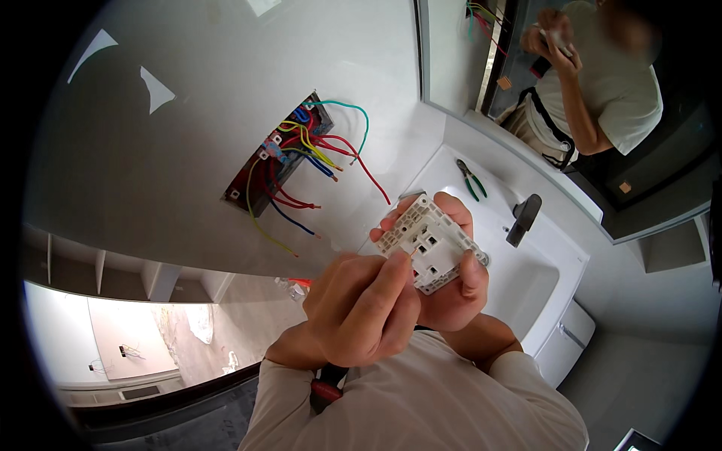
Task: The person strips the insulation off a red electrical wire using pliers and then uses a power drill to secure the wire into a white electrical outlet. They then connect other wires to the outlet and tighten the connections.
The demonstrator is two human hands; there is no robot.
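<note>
White plastic forms the gridded rectangular plate (445, 254) clamped in our right hand (456, 295), left of the glossy white washbasin (540, 284); our left hand (365, 304) pinches what may be copper wire (414, 251).

At centre frame my left grip (362, 307) pinches, back turned up; right of it, my right grip (451, 302) curls palm-up, both forearms (486, 343) angling inward below.

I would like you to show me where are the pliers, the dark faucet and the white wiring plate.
pliers (466, 173): head view, on the pivot area
dark faucet (525, 218): head view, on its body
white wiring plate (444, 253): head view, between its gridded edges
</note>
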